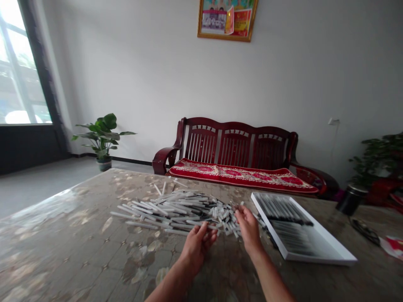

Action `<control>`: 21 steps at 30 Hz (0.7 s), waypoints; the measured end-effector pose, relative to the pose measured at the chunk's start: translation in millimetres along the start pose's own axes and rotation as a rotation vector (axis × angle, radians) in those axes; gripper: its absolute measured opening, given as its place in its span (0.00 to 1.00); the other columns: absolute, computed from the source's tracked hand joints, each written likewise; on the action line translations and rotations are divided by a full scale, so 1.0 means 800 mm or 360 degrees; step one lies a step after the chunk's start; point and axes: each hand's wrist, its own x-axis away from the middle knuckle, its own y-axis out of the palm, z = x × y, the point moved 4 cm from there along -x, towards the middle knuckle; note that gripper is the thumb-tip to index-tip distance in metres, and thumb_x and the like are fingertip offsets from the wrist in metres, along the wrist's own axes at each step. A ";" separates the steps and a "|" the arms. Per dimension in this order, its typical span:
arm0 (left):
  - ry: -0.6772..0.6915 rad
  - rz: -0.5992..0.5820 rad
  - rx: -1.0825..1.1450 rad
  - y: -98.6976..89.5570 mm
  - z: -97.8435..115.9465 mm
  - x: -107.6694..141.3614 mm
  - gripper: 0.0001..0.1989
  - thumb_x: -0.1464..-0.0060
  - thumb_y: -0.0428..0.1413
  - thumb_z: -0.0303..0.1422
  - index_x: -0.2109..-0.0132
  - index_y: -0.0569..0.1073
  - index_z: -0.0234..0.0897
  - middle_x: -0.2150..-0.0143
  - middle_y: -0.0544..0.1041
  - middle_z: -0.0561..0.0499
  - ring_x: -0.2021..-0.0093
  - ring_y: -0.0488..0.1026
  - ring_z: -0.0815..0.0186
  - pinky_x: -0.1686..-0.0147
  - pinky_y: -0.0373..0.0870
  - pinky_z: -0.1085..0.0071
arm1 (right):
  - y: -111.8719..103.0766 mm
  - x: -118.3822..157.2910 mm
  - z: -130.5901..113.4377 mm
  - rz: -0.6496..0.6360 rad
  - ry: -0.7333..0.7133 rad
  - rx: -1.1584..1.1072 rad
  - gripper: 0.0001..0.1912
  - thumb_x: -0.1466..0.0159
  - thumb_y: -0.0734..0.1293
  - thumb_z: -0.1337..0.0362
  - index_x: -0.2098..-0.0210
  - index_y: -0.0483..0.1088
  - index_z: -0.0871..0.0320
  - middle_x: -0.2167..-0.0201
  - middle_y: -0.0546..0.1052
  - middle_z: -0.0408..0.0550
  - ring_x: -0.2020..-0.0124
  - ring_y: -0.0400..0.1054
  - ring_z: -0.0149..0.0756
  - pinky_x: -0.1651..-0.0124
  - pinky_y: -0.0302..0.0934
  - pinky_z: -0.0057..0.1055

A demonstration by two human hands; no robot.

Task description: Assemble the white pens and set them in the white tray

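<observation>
Tubes (176, 212) are lying heaped, long axes pointing left from my right hand (248, 230), its fingers (242, 214) spreading at the heap's edge, while my left hand (195, 248) is cupping just below.

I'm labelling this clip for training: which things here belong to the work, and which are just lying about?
In use: the left hand, right hand, loose pile of white-and-black tubes, white tray of lined-up tubes.

Lying about: black canister, red-cushioned wooden bench, potted plant.
</observation>
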 end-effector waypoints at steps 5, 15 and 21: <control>0.0094 0.0080 0.0119 -0.001 0.016 -0.006 0.07 0.40 0.56 0.23 0.67 0.69 0.34 0.74 0.79 0.51 0.75 0.79 0.70 0.74 0.77 0.78 | -0.059 -0.029 0.049 0.0087 -0.0022 0.0763 0.18 0.38 0.58 0.60 0.57 0.76 0.59 0.58 0.80 0.56 0.54 0.74 0.48 0.49 0.65 0.40; 0.0084 0.0120 0.0111 -0.004 0.015 -0.012 0.05 0.39 0.55 0.23 0.65 0.70 0.35 0.76 0.77 0.53 0.76 0.79 0.71 0.76 0.75 0.80 | -0.009 -0.025 0.060 -0.0313 -0.0407 0.1401 0.27 0.38 0.56 0.77 0.43 0.72 0.56 0.43 0.75 0.48 0.42 0.65 0.40 0.37 0.55 0.34; 0.0061 0.0094 0.0071 -0.003 0.014 -0.009 0.06 0.39 0.55 0.23 0.66 0.69 0.35 0.77 0.76 0.54 0.77 0.78 0.70 0.78 0.74 0.80 | -0.003 -0.027 0.066 -0.0401 -0.0423 0.1375 0.29 0.39 0.55 0.79 0.44 0.72 0.55 0.46 0.77 0.48 0.44 0.66 0.38 0.40 0.56 0.32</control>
